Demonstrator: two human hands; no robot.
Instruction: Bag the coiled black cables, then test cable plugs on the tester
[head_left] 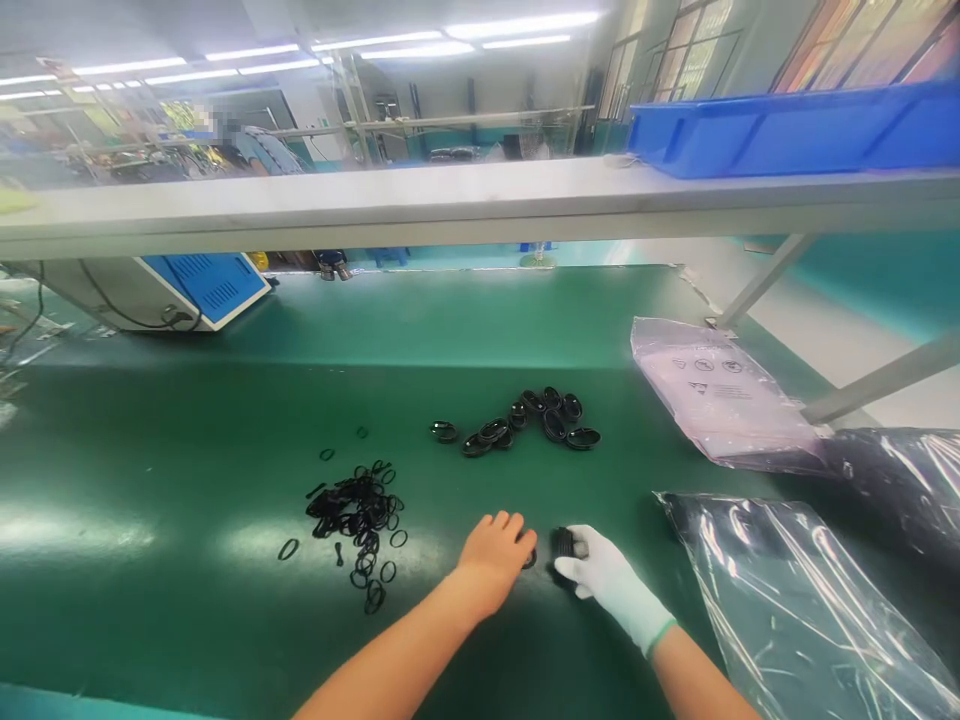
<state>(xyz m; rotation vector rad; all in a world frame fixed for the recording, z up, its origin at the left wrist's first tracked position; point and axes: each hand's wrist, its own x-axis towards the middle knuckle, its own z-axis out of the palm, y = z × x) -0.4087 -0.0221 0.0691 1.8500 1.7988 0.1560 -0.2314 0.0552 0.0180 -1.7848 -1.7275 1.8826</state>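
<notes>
My bare left hand (495, 560) is low over the green table, its fingers curled and closed on a black ring (531, 558) that shows only in part past the fingers. Just to its right, my right hand (589, 562) in a white glove grips a short stack of black rings (562, 552) between thumb and fingers. Beyond both hands lies a loose group of glossy black oval cups (553, 424), with a single black oval cup (444, 431) apart on the left. A heap of thin black rubber rings (360, 508) spreads out left of my left hand.
Clear plastic bags with dark contents (802, 590) lie at right, below a pinkish plastic bag (724, 395). A white shelf (420, 205) crosses above the table and carries a blue bin (787, 130). A blue-and-grey machine (202, 285) stands back left. Another person (262, 148) is far behind.
</notes>
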